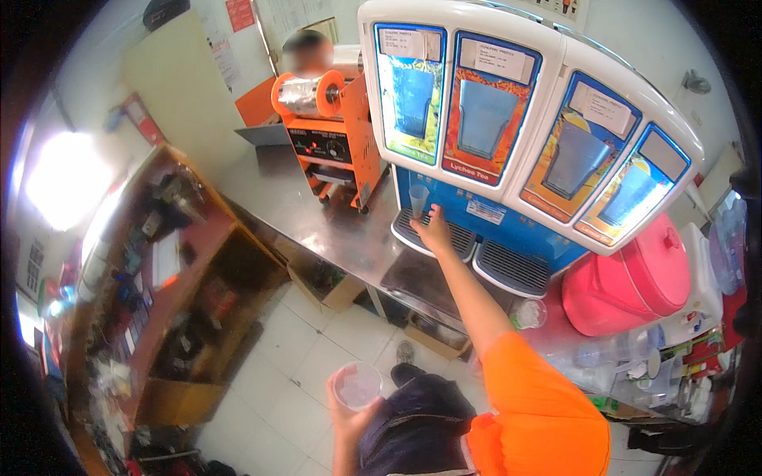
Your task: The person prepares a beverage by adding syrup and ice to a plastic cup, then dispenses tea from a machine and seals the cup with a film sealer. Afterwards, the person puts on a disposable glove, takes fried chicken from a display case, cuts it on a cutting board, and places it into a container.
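My left hand [347,415] is wrapped around a clear plastic cup [358,387] low in front of my body. Whitish pieces that look like ice fill it. My right arm stretches out to a white drink dispenser [553,53] with several lit panels. There, fingers apart, my right hand [434,233] is beside another clear cup [418,199] at the left drip tray [458,235]; whether they touch I cannot tell. The second drip tray [513,268] lies to the right.
An orange cup-sealing machine [351,137] stands left of the dispenser on the metal counter [280,199]. A pink drink jug [619,285] and a cup with whitish contents [530,313] are at right. A person [308,52] is behind the sealer. Wooden shelving [196,297] flanks the left.
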